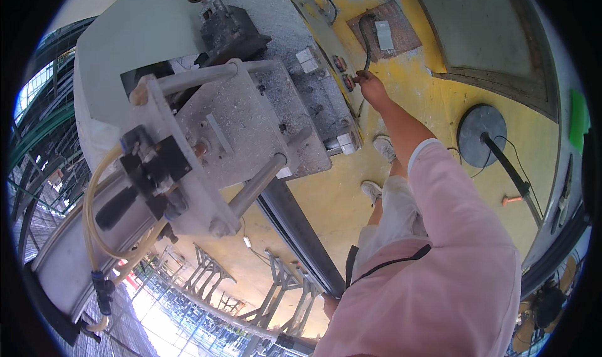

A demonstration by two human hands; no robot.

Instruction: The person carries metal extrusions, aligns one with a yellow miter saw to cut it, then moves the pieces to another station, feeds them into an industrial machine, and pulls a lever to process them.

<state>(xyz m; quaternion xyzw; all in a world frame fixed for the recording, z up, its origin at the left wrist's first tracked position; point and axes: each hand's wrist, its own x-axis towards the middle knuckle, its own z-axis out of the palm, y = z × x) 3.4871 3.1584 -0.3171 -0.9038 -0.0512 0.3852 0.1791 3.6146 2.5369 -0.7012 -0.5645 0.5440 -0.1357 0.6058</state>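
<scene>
Now the machine bed holds a scatter of pale shavings, with white blocks near its edge. Beside it, the grey cover has a dark cut-out, too shadowed to show what is inside. A metal plate stands over part of the bed, dusted with the same shavings, and thick metal rods join it to a frame carrying a black valve and yellowish hoses.

At the machine's side, the right hand has its fingers bent at the lower of two red-rimmed buttons; I cannot tell whether they pinch it or only press on it. The upper button lies just beyond the fingertips, and a black cable runs close by them.

A long dark bar slants from under the plate down toward the person's body. Its near end lies right at the left hand, well apart from the right one. The shirt hides most of that hand, so whether it grips the bar cannot be told.

On the yellow floor, a grey box sits on a brown board, and a round black base stands to the right of the person's feet.
</scene>
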